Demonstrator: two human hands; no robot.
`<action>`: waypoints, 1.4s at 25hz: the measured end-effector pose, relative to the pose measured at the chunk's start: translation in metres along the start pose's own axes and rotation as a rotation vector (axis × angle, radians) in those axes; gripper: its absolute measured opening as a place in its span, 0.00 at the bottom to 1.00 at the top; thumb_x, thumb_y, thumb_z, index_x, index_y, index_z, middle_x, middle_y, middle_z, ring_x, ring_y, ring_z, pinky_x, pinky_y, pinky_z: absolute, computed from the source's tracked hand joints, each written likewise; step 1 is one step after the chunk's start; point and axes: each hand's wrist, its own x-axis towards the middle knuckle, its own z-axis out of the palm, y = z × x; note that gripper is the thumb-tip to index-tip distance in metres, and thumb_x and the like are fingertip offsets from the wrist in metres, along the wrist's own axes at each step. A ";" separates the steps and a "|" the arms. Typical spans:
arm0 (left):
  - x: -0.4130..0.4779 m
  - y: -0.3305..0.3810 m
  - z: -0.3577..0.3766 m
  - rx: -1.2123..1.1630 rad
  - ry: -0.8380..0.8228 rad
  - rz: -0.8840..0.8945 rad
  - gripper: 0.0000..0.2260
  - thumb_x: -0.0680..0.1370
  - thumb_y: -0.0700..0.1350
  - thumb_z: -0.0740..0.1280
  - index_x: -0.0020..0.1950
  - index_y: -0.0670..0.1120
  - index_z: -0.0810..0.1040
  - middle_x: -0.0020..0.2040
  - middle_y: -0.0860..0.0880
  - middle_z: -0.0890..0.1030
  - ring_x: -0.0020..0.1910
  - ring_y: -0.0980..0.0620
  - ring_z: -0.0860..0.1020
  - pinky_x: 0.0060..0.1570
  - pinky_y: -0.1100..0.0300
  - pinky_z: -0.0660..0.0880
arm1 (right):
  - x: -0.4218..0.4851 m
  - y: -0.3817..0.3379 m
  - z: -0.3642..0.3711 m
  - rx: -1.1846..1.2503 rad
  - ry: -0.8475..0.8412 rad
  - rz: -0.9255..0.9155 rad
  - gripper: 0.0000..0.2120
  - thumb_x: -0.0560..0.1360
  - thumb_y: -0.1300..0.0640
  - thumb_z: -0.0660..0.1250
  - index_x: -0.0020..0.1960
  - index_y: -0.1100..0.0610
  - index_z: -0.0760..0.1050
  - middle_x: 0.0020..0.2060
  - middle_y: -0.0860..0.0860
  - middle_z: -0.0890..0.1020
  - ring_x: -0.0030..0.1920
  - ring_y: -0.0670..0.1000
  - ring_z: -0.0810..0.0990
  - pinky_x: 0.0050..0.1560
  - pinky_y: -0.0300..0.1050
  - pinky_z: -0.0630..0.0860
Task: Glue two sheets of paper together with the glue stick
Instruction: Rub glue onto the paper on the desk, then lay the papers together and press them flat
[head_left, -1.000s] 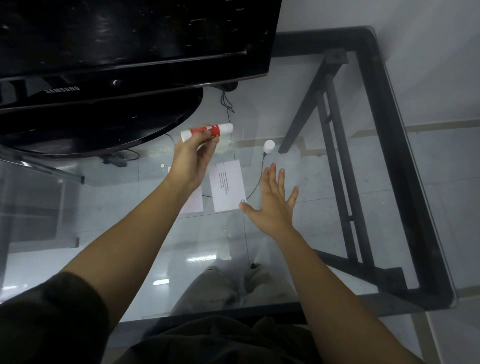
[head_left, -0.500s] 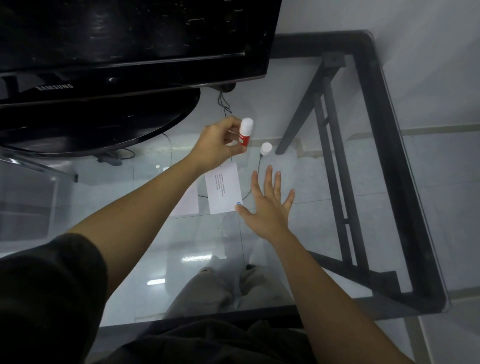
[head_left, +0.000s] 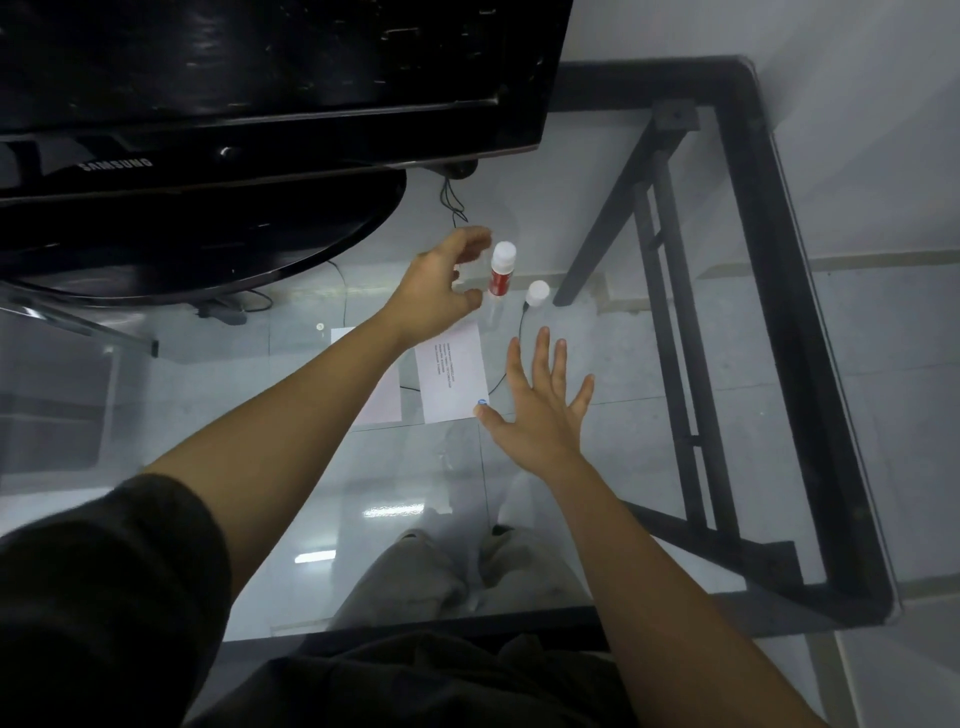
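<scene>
A red and white glue stick (head_left: 502, 269) stands upright on the glass table (head_left: 571, 519), just right of my left hand (head_left: 436, 291). That hand's fingers are apart and off the stick. A white paper sheet (head_left: 453, 379) with small print lies flat below it. A second sheet (head_left: 384, 395) lies to its left, mostly hidden under my left forearm. My right hand (head_left: 543, 410) rests flat with fingers spread beside the printed sheet, thumb at its lower right corner. A white cap (head_left: 537, 292) stands right of the stick.
A black monitor (head_left: 249, 104) on a round base (head_left: 208, 244) fills the upper left. A thin black cable (head_left: 511, 353) runs past the cap. The table's black metal frame (head_left: 779, 312) borders the right side and front edge.
My left hand carried the glue stick to the right, turned it upright, set it down beside the cap and let go. My right hand stayed flat by the sheet.
</scene>
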 end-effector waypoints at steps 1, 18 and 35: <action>-0.007 -0.003 -0.004 -0.002 0.056 -0.010 0.24 0.73 0.35 0.67 0.67 0.46 0.68 0.65 0.47 0.74 0.62 0.53 0.72 0.58 0.62 0.67 | -0.001 0.000 -0.001 0.006 -0.002 -0.003 0.41 0.72 0.33 0.54 0.73 0.46 0.34 0.73 0.52 0.32 0.72 0.54 0.28 0.64 0.63 0.28; -0.066 -0.036 -0.003 0.534 -0.078 -0.209 0.24 0.66 0.53 0.74 0.58 0.50 0.72 0.61 0.45 0.67 0.61 0.44 0.62 0.56 0.51 0.63 | -0.003 -0.011 -0.019 0.094 -0.045 0.043 0.42 0.72 0.38 0.62 0.75 0.49 0.41 0.75 0.53 0.37 0.73 0.56 0.34 0.67 0.68 0.36; -0.096 -0.017 -0.011 -0.447 0.221 -0.344 0.20 0.74 0.39 0.69 0.62 0.50 0.65 0.44 0.48 0.80 0.46 0.49 0.80 0.46 0.61 0.79 | -0.014 -0.040 -0.050 1.024 0.198 0.194 0.12 0.73 0.56 0.68 0.56 0.54 0.75 0.47 0.45 0.78 0.43 0.43 0.78 0.33 0.25 0.73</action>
